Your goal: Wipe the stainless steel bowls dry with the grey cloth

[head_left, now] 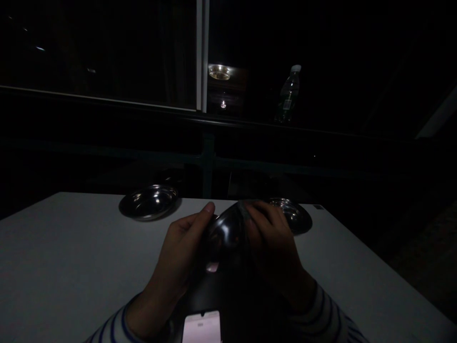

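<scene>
Over the near part of the white worktop (71, 267), we see a shiny metal bowl (226, 236) held tilted between two bare hands; the left grip (180, 250) is closed on the bowl's left side, its thumb pointing up near the rim; the right grip (274, 247) is on the opposite side, its fingers bent around a small grey pad (243, 209), which they press to the bowl's upper right edge; in this dim light we cannot tell whether the pad is cloth or scourer. Beyond the left hand, we find a second bowl (148, 202) near the far edge of the worktop; a third bowl (294, 216) lies behind the right hand, which partly covers it from our view; both show their hollow side. Below the held bowl, we notice a phone (202, 328) with a lit, pale pink screen, cut off by the bottom of the view; striped sleeves (114, 328) cover both forearms. Past the worktop, we make out a pale window post (202, 52) and, to its right, a clear bottle (289, 93) with a white cap, standing slightly tilted against the darkness.
</scene>
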Action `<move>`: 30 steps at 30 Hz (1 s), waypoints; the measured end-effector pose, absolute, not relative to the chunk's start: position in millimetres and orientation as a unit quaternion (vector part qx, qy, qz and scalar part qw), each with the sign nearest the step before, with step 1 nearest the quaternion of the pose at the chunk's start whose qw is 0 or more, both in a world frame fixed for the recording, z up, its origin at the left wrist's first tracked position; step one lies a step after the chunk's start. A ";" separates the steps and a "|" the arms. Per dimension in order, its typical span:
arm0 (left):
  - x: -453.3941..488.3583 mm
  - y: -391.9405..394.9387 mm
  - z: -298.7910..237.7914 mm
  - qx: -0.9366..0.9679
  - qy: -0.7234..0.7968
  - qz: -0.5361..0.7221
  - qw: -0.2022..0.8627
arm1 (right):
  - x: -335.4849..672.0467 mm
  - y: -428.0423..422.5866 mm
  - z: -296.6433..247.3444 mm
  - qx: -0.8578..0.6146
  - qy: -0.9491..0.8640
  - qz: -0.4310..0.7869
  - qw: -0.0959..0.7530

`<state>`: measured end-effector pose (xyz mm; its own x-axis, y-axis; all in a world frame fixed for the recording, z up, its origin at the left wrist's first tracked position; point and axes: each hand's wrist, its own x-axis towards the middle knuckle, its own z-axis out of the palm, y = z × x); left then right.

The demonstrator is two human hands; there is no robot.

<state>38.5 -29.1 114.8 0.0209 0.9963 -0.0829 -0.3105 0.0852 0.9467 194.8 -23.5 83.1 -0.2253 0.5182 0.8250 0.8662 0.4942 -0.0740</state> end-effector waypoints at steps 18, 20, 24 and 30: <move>34.8 -23.0 110.8 0.399 0.439 0.568 0.570 | 182.8 -29.1 75.6 -0.383 -0.781 -0.274 0.411; 36.5 -24.2 111.5 0.396 0.440 0.565 0.575 | 185.8 -27.0 77.8 -0.432 -0.752 -0.256 0.428; 39.3 -24.8 110.9 0.398 0.437 0.562 0.578 | 185.9 -27.1 79.1 -0.411 -0.760 -0.267 0.427; 36.9 -22.7 110.2 0.378 0.427 0.565 0.597 | 186.6 -26.9 72.5 -0.353 -0.784 -0.282 0.426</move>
<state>36.9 -22.7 110.2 -0.0022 0.9966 -0.0825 -0.3505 0.0765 0.9334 186.6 -26.9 72.5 -0.3877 0.3144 0.8665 0.7939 0.5915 0.1406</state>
